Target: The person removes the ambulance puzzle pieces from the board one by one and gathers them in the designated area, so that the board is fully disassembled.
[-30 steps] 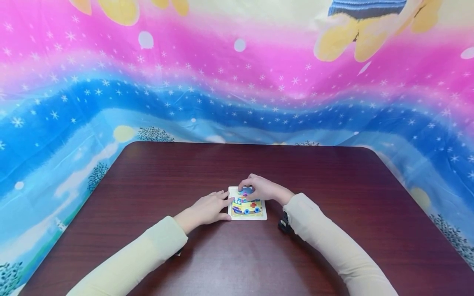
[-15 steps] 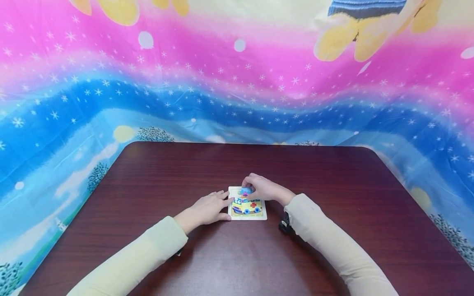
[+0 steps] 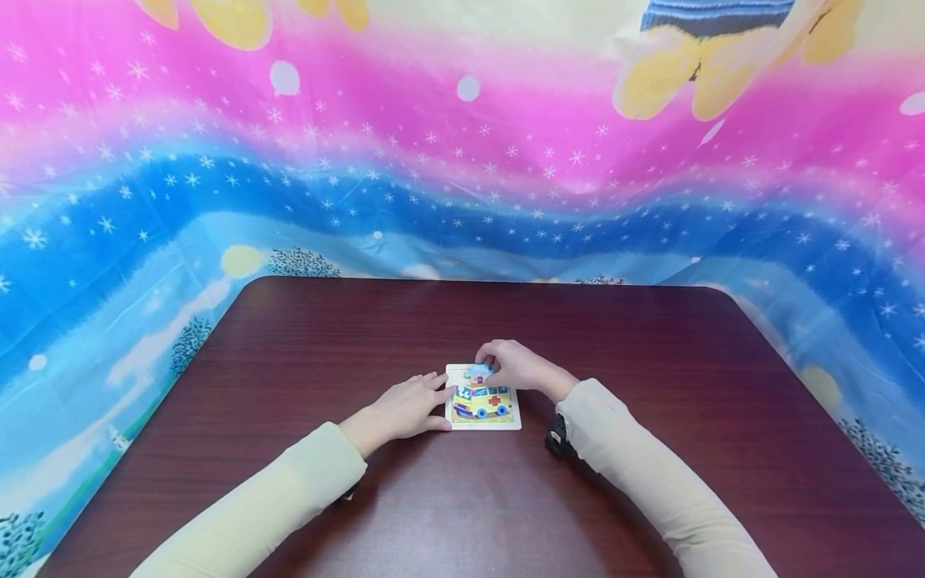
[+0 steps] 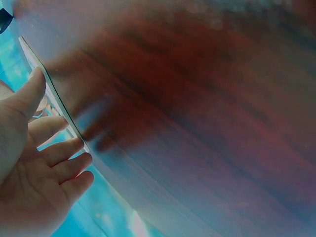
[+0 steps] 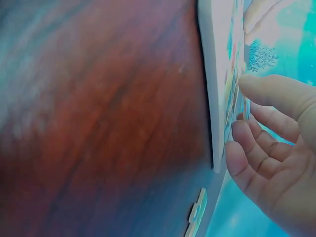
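Note:
A small square jigsaw board with a white frame lies on the table, showing a yellow ambulance with blue wheels. My left hand rests at its left edge, fingers fairly straight and spread, thumb at the near corner. In the left wrist view, that thumb and the fingertips touch the board's edge. Over the board's top part, my right hand pinches a blue-and-pink puzzle piece between thumb and fingers. The right wrist view catches this puzzle piece edge-on; my right hand covers the board's upper right corner.
Another loose puzzle piece lies on the table beyond the board in the right wrist view. The dark brown table reaches back to a colourful printed curtain. Dark wrist cameras sit under both cuffs.
My right hand has shifted slightly to the right with the puzzle piece, which has turned and now shows more of its face. My left hand and the board have stayed in place.

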The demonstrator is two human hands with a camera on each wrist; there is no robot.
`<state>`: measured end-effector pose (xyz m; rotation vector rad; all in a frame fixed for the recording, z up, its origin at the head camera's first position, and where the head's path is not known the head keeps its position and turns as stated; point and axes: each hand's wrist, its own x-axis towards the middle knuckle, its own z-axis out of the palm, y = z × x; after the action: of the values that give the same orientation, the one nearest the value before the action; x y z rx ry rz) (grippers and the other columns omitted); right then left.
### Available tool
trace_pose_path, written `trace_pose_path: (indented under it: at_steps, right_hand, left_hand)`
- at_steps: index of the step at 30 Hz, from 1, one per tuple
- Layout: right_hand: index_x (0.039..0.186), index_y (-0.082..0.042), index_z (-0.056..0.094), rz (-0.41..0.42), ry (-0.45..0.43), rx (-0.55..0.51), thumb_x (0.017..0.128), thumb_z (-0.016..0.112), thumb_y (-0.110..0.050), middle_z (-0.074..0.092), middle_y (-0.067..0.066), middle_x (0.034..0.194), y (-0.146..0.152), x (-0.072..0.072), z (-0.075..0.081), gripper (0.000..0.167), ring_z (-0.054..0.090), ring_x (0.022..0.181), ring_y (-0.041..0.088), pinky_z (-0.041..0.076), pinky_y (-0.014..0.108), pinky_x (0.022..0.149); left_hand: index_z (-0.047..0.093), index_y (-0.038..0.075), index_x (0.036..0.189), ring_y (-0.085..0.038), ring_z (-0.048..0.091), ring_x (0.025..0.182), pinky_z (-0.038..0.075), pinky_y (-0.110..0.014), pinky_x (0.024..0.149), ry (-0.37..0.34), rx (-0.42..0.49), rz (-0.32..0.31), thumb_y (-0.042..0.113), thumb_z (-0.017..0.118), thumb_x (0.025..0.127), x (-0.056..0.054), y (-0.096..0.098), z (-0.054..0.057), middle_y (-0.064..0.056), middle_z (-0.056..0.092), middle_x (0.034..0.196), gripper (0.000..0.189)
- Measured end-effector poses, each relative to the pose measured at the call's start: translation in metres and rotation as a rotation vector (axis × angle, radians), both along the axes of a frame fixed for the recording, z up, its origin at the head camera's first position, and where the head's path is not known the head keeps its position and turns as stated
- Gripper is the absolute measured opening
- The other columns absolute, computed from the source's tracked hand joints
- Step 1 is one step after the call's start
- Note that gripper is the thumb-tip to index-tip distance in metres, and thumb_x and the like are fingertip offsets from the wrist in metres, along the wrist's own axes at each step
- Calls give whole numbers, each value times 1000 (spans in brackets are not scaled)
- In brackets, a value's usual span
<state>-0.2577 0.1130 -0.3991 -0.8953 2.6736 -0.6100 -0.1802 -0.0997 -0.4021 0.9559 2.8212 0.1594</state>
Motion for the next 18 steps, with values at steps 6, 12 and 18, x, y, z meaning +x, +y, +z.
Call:
trace_pose_path:
  at_steps: [6, 12, 18]
  right_hand:
    - [103, -6, 63, -17, 24, -56, 77, 74, -12, 57, 1, 95, 12, -3, 4, 28, 55, 81, 14, 50, 27, 71]
    - [103, -7, 63, -42, 39, -101, 79, 73, -13, 55, 2, 94, 33, -4, 12, 26, 55, 81, 17, 50, 29, 70]
    - [101, -8, 62, -86, 46, -124, 80, 71, -13, 55, 2, 93, 57, -5, 16, 23, 55, 82, 18, 51, 31, 72]
  left_hand:
    - [49, 7, 134, -31, 35, 128, 28, -40, 106, -3, 7, -1, 43, 59, 87, 0, 0, -1, -17, 40, 139, 61]
    - [49, 6, 133, -32, 35, 128, 28, -40, 106, 12, 21, -10, 43, 60, 86, 0, -1, -1, -18, 41, 138, 60]
    - [49, 7, 134, -31, 35, 129, 28, -39, 106, 15, 9, -9, 44, 59, 86, 0, -1, -1, -17, 41, 138, 61]
